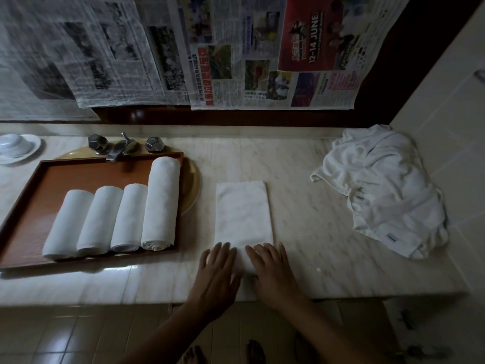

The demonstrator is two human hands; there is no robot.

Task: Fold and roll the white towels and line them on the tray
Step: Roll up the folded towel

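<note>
Fingers [223, 250] of left hand [215, 270] and right hand [273, 274] press flat, gripping nothing, on the folded towel [242, 211] just right of the tray [78, 172]; rolling it tightly likely comes next.

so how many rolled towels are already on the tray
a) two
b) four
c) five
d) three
b) four: four rolled towels lie side by side on the tray, the rightmost one longer than the rest, while both hands, left hand and right hand, press flat on the near end of a folded towel on the counter beside it.
</note>
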